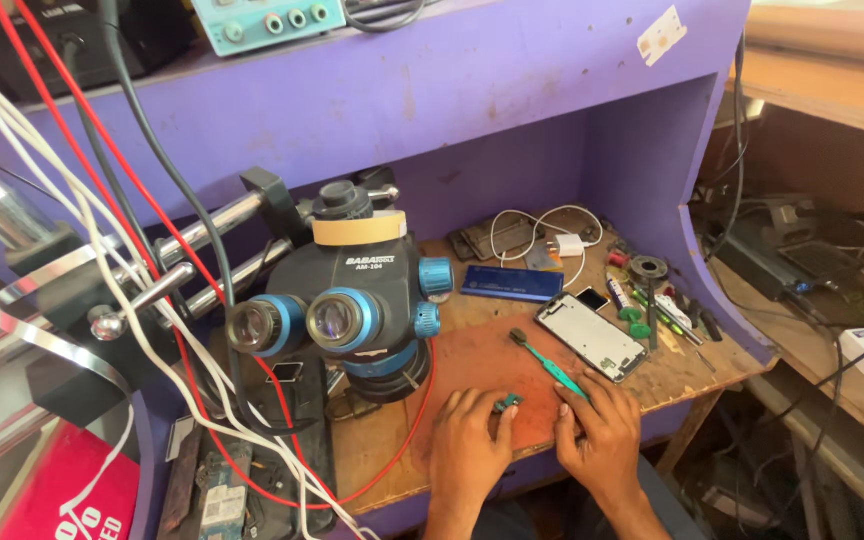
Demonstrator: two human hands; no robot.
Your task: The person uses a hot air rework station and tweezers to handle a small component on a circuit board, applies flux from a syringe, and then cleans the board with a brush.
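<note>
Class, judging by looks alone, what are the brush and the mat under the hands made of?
Brush: probably plastic, with a smooth, evenly coloured teal handle and dark bristles. Mat: likely rubber or silicone, a matte reddish-brown sheet lying flat on the wooden bench.

Only the person's two forearms and hands came into the head view, entering from the bottom edge. The left hand [467,440] and the right hand [600,432] were both bare: no gloves, no rings, no watch or strap at either wrist. No sleeve showed on either forearm (the cuffs, if any, lay beyond the frame). The fingernails looked short, though too small to describe further.
</note>
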